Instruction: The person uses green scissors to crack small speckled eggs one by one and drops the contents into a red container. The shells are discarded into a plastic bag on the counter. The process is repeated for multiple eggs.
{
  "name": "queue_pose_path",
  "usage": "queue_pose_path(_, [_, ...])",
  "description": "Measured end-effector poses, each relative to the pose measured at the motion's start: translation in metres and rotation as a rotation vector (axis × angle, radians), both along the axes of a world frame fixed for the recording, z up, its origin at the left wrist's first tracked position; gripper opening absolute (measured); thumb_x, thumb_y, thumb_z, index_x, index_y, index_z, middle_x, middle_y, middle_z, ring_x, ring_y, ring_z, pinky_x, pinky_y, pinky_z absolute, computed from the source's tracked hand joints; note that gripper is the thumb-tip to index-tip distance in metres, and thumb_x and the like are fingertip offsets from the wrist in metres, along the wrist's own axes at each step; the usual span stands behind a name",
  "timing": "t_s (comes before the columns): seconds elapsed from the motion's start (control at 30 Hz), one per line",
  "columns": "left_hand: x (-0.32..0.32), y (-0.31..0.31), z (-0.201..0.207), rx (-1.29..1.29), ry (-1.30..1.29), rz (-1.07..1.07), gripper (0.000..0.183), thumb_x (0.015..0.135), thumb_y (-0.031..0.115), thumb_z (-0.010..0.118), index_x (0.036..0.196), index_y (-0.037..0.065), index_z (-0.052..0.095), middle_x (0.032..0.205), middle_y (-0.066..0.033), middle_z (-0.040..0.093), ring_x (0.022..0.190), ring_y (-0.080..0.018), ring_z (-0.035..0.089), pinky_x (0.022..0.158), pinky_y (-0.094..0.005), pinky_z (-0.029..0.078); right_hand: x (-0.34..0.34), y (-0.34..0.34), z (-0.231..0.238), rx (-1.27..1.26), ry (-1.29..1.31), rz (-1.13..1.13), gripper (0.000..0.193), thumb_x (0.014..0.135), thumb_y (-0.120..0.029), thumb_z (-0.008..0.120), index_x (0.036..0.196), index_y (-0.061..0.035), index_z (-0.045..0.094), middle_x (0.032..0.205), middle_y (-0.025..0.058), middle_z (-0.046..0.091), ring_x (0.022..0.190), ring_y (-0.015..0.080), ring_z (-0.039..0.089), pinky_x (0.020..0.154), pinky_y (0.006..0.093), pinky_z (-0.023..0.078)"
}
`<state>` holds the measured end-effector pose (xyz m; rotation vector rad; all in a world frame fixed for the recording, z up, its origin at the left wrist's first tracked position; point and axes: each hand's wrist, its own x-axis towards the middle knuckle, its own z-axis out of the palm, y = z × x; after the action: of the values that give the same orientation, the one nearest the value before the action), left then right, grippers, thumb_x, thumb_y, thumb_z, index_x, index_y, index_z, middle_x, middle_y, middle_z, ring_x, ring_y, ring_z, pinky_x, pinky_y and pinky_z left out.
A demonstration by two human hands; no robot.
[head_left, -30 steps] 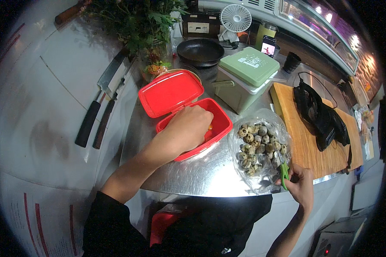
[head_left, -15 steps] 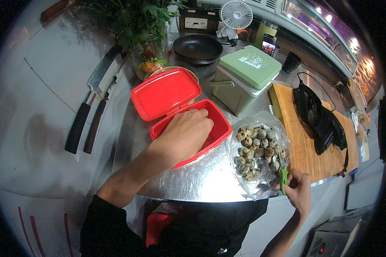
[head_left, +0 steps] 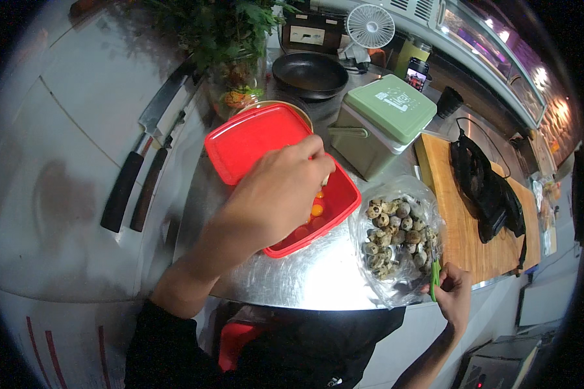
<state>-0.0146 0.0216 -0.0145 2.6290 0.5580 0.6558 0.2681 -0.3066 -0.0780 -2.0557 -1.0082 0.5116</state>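
My left hand (head_left: pixel 282 188) is raised over the red plastic box (head_left: pixel 336 222), its fingers closed around a quail eggshell (head_left: pixel 326 179), of which only a small pale edge shows. Orange yolks (head_left: pixel 316 210) lie inside the box, partly hidden by the hand. The box's red lid (head_left: pixel 256 137) is hinged open at the back. At the right, my right hand (head_left: pixel 454 292) grips green-handled scissors (head_left: pixel 435 280) by the loops. Their blades rest over a clear plastic bag (head_left: pixel 396 295) holding speckled quail eggs (head_left: pixel 402 223) and broken shells.
A green-lidded box (head_left: pixel 389 120) stands behind the bag, beside a wooden board (head_left: pixel 477 249) with a black cloth item (head_left: pixel 483 188) on it. A black pan (head_left: pixel 309 74), a small fan (head_left: pixel 370 27) and leafy stems (head_left: pixel 217 29) stand behind. Knives (head_left: pixel 130 181) hang at the left.
My left hand has lifted up out of the red box, bringing yolks into view. My right hand keeps the scissors at the bag's edge. The whole view has shifted slightly.
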Motion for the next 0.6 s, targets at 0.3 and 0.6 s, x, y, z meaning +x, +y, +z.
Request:
queue_pose_path(0.3, [0.014, -0.036, 0.005, -0.563, -0.489, -0.109, 0.038, 0.096, -0.008, 0.079, 0.133, -0.001, 0.077, 0.126, -0.0114, 0.078, 0.108, -0.0171, 0.077, 0.093, -0.0296, 0.066, -0.006, 0.004, 0.008, -0.022, -0.068, -0.025, 0.05, 0.077, -0.023, 0.101, 0.07, -0.0071, 0.054, 0.063, -0.0058, 0.051, 0.062, 0.0068, 0.047, 0.054, 0.0292, 0.036])
queue_pose_path(0.6, [0.086, -0.119, -0.048, -0.12, -0.19, -0.24, 0.028, 0.094, 0.009, 0.082, 0.12, -0.001, 0.079, 0.11, -0.0188, 0.078, 0.097, -0.039, 0.077, 0.086, -0.0471, 0.06, -0.01, 0.007, 0.015, 0.04, -0.188, 0.046, 0.049, 0.081, -0.032, 0.097, 0.07, -0.0038, 0.058, 0.056, 0.0043, 0.055, 0.054, 0.0121, 0.054, 0.053, 0.0346, 0.042])
